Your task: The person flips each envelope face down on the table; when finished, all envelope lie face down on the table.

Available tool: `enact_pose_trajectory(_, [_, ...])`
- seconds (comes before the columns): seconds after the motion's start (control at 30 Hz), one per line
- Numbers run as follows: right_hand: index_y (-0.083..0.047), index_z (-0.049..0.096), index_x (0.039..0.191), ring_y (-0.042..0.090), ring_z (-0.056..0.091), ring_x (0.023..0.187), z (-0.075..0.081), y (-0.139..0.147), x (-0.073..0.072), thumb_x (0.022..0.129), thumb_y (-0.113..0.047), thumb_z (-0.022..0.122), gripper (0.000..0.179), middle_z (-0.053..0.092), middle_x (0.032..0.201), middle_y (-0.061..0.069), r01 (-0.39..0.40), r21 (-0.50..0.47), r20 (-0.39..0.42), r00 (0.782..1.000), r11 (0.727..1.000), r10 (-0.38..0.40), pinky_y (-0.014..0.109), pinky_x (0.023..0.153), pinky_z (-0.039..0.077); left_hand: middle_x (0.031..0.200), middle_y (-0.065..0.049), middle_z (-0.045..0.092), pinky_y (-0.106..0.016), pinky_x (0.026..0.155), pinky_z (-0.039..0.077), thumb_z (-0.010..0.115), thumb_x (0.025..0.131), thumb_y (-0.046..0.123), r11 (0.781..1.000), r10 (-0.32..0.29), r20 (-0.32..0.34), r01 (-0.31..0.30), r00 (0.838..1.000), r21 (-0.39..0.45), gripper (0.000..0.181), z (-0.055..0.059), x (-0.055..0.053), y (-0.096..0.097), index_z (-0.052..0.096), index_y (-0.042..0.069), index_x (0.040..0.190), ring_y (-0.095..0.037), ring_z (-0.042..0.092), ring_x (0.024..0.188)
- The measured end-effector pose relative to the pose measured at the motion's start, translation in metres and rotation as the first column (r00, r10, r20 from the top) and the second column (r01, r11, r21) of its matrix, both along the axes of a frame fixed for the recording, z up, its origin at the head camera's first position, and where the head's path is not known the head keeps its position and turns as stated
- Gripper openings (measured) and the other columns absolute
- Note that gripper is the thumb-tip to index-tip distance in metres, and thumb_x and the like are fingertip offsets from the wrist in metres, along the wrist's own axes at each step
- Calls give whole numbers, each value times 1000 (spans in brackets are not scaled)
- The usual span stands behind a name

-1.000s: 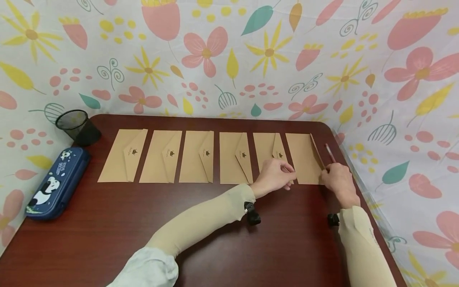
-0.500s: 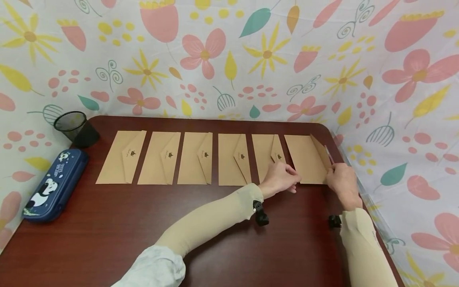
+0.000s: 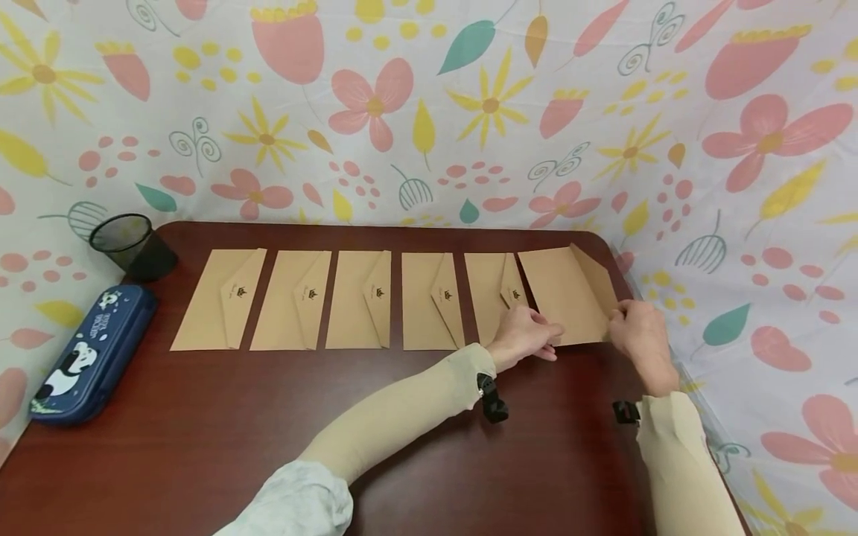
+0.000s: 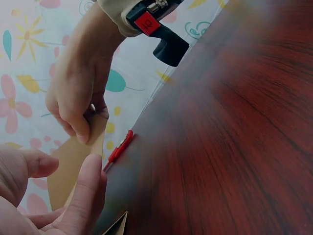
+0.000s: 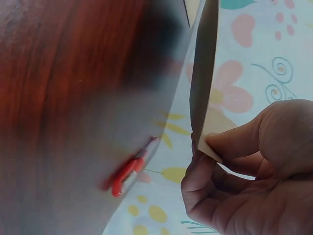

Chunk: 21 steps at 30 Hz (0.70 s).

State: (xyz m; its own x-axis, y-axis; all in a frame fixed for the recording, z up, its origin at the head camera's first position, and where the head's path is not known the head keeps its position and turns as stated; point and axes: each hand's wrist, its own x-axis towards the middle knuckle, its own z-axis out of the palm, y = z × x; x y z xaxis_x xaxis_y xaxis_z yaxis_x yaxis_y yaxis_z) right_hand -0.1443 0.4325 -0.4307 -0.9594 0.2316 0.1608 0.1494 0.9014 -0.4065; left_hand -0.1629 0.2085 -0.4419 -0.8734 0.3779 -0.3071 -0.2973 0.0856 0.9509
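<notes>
At the right end of a row, a brown paper envelope (image 3: 559, 294) is slightly raised, its pointed flap (image 3: 598, 279) folded out to the right. My right hand (image 3: 641, 339) pinches the lower corner on the flap side between thumb and fingers; the right wrist view shows the paper corner (image 5: 209, 149) in that pinch. At the lower left corner, my left hand (image 3: 523, 335) holds the envelope's edge with thumb and fingers. A slim red pen-like thing (image 5: 128, 174) with a clip lies on the table beneath, hidden in the head view.
Several more brown envelopes (image 3: 362, 298) with crown-printed flaps lie in a row to the left, the nearest one (image 3: 484, 286) partly under my left hand. A blue panda pencil case (image 3: 94, 353) and a black mesh cup (image 3: 137, 246) stand far left. Flowered cloth (image 3: 429, 112) borders the table (image 3: 429, 439).
The rightmost envelope has come up off the table and tilted, its flap swinging further out and covering the red pen-like thing. My left hand has moved slightly right to its lower corner.
</notes>
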Motion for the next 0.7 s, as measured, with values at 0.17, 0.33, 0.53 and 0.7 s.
enact_pose_trajectory(0.17, [-12, 47, 59, 24, 43, 61, 11, -6, 4, 94, -3, 48, 36, 45, 55, 0, 6, -3, 21, 1000, 1000, -6, 33, 54, 32, 81, -21, 79, -28, 58, 64, 78, 97, 8, 999, 43, -9, -43, 999, -17, 13, -2, -2, 0, 69, 0, 103, -43, 82, 78])
enact_pose_trajectory(0.33, [-9, 52, 63, 26, 45, 63, 15, -7, 7, 98, -5, 48, 35, 47, 58, 2, 25, -7, 40, 999, 1000, -25, 33, 55, 34, 76, -14, 76, -36, 65, 67, 79, 97, 10, 997, 72, 0, -72, 997, -29, 12, -4, -5, 0, 68, 5, 99, -30, 79, 61])
enact_pose_trajectory(0.53, [-8, 58, 63, 25, 50, 61, 19, -11, 10, 98, -6, 50, 35, 56, 58, 4, 21, -18, 32, 999, 1000, -20, 33, 55, 36, 74, -8, 74, -30, 62, 65, 75, 96, 1, 979, 80, 85, -95, 993, 179, 10, -11, -11, 2, 70, 8, 100, -13, 69, 56])
enact_pose_trajectory(0.7, [-1, 68, 73, 28, 56, 62, 16, -11, 13, 101, -6, 54, 32, 64, 60, 9, 9, -21, -17, 1000, 1000, -10, 33, 57, 38, 77, -4, 72, -43, 76, 69, 74, 95, -4, 950, 58, 134, -96, 989, 298, 16, -13, -15, 4, 68, 10, 101, -14, 70, 57])
